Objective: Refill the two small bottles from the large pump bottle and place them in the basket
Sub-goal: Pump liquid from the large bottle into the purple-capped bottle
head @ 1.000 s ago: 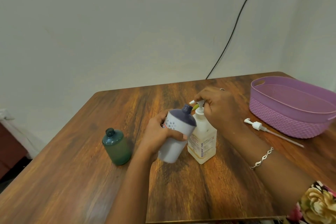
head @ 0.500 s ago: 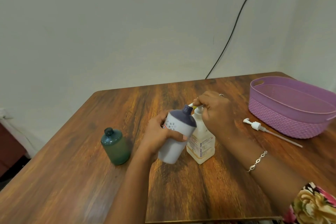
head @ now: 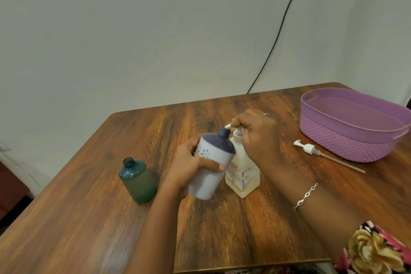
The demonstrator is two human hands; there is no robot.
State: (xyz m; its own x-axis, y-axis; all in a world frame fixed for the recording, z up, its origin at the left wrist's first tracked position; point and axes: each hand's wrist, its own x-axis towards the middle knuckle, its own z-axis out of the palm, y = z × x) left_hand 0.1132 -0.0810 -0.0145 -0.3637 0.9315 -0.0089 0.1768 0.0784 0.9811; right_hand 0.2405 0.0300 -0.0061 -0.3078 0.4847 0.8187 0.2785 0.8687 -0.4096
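One white bottle (head: 204, 184) clasped in left grip (head: 189, 164); one green bottle (head: 139, 179) on table (head: 244, 229); one pump bottle (head: 243, 176), head pinched in right grip (head: 255, 133); one basket (head: 347, 142).

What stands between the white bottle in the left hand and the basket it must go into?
The pump bottle and the right hand on it stand directly beside the white bottle; a loose pump lies before the basket, whose open top looks unblocked.
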